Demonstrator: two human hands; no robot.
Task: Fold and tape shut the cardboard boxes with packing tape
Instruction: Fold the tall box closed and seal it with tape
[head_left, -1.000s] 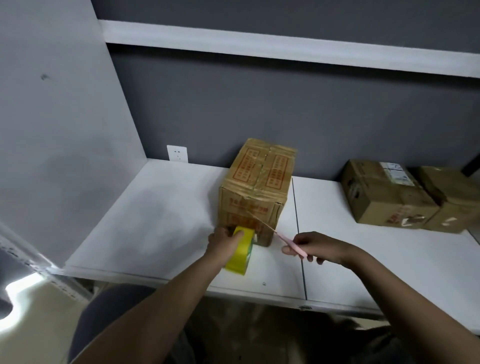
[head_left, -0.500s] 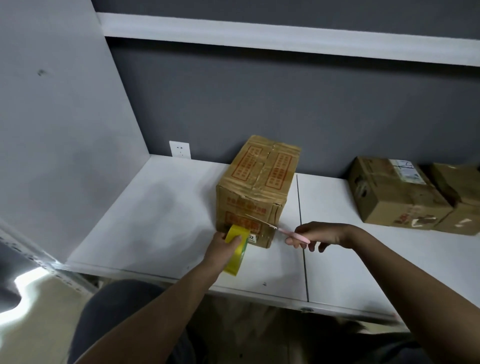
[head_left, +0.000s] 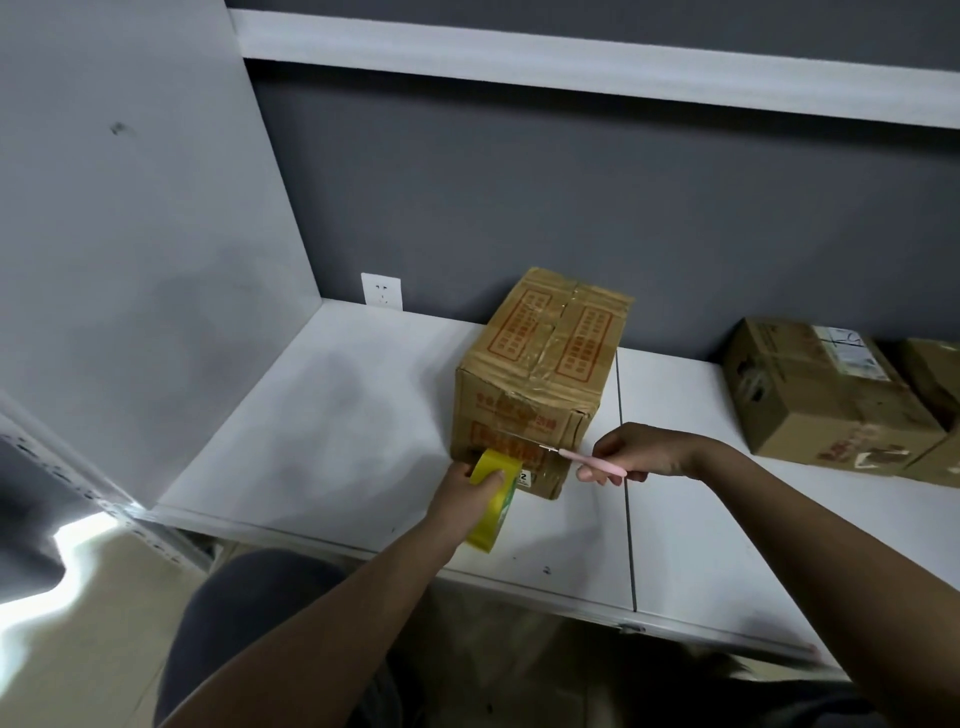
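Left hand gripping the yellow tape roll against the near face of the taped cardboard box standing on the white worktop, while the right hand holds pink-handled scissors, blades laid across that face.

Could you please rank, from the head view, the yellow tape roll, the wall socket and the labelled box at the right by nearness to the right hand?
Measured from the right hand, which holds the pink-handled cutter:
1. Yellow tape roll, just to its left, gripped by the left hand.
2. Labelled box, to its right, farther back.
3. Wall socket, far left on the back wall.
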